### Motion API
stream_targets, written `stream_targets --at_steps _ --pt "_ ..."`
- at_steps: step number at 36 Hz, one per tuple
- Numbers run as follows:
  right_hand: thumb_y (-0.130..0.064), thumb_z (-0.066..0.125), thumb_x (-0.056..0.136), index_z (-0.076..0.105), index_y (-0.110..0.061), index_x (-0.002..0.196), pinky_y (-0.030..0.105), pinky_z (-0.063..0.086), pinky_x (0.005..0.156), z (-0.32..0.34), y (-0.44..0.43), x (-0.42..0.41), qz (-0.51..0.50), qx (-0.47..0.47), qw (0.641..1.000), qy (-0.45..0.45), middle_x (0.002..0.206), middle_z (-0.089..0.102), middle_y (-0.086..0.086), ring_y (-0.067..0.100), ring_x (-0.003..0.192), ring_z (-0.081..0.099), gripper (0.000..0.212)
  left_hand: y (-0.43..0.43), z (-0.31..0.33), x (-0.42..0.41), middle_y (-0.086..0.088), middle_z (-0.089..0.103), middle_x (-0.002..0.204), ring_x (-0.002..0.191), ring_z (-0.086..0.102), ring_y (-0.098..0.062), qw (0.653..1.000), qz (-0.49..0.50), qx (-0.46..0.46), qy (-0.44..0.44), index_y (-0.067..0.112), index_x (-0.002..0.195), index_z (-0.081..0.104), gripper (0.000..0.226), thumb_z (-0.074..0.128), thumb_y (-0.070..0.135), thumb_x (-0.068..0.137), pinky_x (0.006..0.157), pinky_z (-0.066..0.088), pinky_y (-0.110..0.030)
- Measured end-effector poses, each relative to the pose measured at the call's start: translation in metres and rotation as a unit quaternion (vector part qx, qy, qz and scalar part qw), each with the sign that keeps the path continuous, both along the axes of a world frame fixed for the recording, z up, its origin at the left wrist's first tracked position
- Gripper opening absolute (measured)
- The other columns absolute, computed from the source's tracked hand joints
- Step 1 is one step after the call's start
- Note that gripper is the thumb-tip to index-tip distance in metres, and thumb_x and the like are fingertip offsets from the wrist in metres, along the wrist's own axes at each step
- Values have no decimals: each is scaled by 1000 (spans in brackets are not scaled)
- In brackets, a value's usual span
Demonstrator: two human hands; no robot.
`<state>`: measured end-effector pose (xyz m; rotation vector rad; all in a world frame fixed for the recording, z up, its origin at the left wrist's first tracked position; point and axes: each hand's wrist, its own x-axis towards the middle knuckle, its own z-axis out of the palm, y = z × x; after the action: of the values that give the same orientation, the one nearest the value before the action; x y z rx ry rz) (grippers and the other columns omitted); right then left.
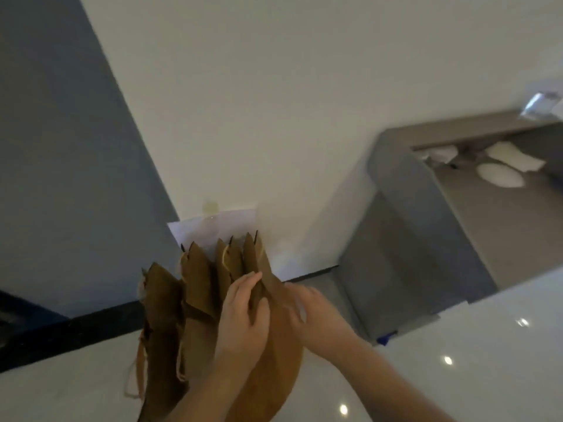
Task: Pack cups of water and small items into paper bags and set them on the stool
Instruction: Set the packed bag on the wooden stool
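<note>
left hand (243,315) has fingers curled round the edge of the rightmost paper bag (257,260). right hand (304,303) is at its far side, blurred, grip can't tell. bag stands with other paper bags (195,278) on round wooden stool (283,360). best: keep it upright, let go slowly.

Paper bags (195,287) stand in a row over the stool (280,363); a sheet (219,226) lies behind them, a shelf (405,190) far right.
</note>
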<state>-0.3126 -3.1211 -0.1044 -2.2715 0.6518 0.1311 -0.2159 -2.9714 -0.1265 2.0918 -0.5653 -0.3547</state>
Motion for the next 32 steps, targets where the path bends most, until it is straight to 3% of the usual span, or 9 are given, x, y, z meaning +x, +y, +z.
stream_targets --at_steps 6,12,16,19,25,32 --pt "-55 48 102 37 -44 156 32 43 117 7 -92 -147 -148 -32 988 -9 154 47 -17 6 140 49 57 -108 4 -91 27 47 141 137 46 2 991 -129 -16 -40 41 141 52 44 61 24 101 114 47 -41" --pt "-52 52 101 40 -40 156 31 44 114 -10 -171 -310 -259 -16 966 -7 154 45 -18 9 138 50 58 -223 -10 -258 24 47 142 136 46 -1 969 -246 14 -2 41 143 51 41 58 32 103 113 48 -42" --pt "-53 54 100 41 -44 154 35 47 113 -12 -224 -408 -314 11 949 -12 150 47 -17 12 136 52 56 -295 -10 -359 26 44 138 127 46 10 948 -314 36 37 42 144 47 42 58 38 103 109 51 -35" --pt "-48 56 104 38 -43 155 32 45 112 -6 -259 -465 -359 20 933 -5 154 44 -16 14 138 51 54 -335 -5 -408 24 42 139 122 46 16 934 -348 57 61 43 144 45 43 59 34 104 99 52 -22" --pt "-49 51 106 33 -45 158 36 40 117 -10 -314 -530 -400 38 916 -9 161 36 -18 14 145 44 55 -401 -11 -455 16 45 140 121 55 -6 929 -349 102 74 43 143 44 43 59 33 104 91 56 -19" --pt "-51 50 106 31 -46 158 33 38 118 -36 -392 -538 -389 61 919 -8 160 34 -21 11 144 44 55 -480 -56 -456 13 43 144 123 51 -6 933 -313 150 93 37 147 43 47 59 30 104 103 54 -29"
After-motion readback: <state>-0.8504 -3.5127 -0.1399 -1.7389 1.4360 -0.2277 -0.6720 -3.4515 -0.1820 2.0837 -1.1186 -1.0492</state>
